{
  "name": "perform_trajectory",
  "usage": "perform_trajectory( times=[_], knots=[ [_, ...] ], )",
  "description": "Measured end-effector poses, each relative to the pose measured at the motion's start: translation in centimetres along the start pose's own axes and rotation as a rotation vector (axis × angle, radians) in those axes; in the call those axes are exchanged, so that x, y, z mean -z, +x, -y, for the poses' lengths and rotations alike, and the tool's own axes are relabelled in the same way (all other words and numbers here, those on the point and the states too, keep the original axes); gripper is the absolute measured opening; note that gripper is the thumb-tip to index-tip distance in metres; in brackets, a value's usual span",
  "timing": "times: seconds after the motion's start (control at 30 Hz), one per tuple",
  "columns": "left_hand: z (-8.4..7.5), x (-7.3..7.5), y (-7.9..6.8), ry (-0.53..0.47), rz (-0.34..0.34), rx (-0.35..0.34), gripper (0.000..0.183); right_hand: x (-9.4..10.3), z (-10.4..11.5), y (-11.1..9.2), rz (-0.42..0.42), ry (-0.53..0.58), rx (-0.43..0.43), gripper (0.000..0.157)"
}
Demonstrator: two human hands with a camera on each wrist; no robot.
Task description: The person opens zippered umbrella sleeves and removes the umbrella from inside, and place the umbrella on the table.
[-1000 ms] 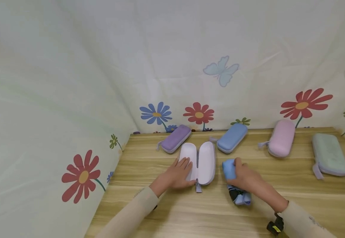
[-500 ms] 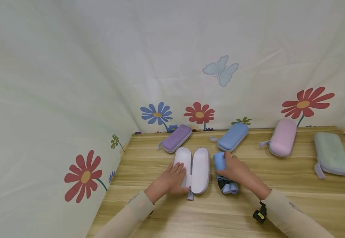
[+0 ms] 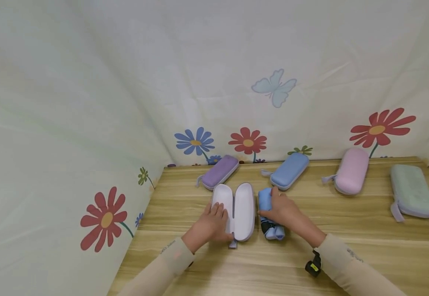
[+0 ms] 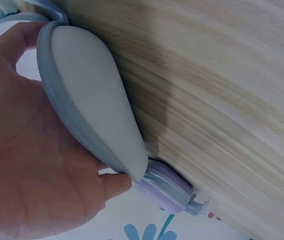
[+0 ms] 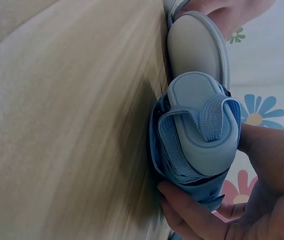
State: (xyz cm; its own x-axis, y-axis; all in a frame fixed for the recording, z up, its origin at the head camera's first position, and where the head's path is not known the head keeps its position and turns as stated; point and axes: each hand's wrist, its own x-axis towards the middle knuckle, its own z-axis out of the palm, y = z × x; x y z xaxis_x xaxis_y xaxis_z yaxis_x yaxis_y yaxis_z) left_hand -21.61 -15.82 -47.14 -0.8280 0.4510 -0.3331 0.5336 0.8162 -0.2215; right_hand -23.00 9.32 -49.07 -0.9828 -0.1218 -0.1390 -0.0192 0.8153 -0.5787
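An unzipped hard case with a white inside lies spread in two halves on the table, its strap toward the front. My left hand rests on the left half, fingers laid fairly straight into the shell and thumb at its near end. In the left wrist view the grey zip rim runs under that hand. Just right of the case, my right hand grips a folded blue umbrella between thumb and fingers. Its light blue handle with a woven loop points toward the front; the palm hides part of the fabric.
Along the back of the wooden table lie closed zip cases: a purple case, a blue case, a pink case and a pale green case. A flower-printed curtain stands behind and at the left.
My right hand has moved left with the umbrella, closer to the case. The spread case and my left hand have shifted left together and slightly toward the front.
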Motion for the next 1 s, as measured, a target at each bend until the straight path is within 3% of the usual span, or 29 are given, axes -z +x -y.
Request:
perform_trajectory(
  times=[0.23, 0.3, 0.4, 0.5, 0.6, 0.77, 1.0],
  knots=[
    [-0.1, 0.6, 0.2, -0.038, 0.042, 0.005, 0.084, 0.3, 0.0, -0.2, 0.014, 0.028, 0.022, 0.078],
    [-0.5, 1.3, 0.2, -0.061, 0.010, 0.005, 0.074, 0.8, -0.2, -0.2, 0.020, 0.031, 0.047, 0.068],
    [-1.8, 2.7, 0.5, -0.148, -0.105, 0.028, 0.058, 2.0, -0.7, -0.2, -0.001, 0.027, 0.088, 0.053],
    [-3.7, 3.8, 1.4, -0.315, -0.177, 0.097, 0.054, 3.0, -1.1, -0.1, -0.065, 0.020, 0.125, 0.043],
    [-5.9, 4.1, 3.0, -0.458, -0.141, 0.200, 0.070, 3.8, -1.6, -0.1, -0.123, 0.011, 0.154, 0.038],
    [-8.8, 3.9, 5.8, -0.454, -0.057, 0.326, 0.096, 4.5, -2.3, 0.2, -0.180, 0.007, 0.169, 0.035],
    [-11.4, 4.8, 8.2, -0.444, -0.001, 0.529, 0.108, 5.6, -2.7, 0.1, -0.207, 0.028, 0.182, 0.033]
  ],
)
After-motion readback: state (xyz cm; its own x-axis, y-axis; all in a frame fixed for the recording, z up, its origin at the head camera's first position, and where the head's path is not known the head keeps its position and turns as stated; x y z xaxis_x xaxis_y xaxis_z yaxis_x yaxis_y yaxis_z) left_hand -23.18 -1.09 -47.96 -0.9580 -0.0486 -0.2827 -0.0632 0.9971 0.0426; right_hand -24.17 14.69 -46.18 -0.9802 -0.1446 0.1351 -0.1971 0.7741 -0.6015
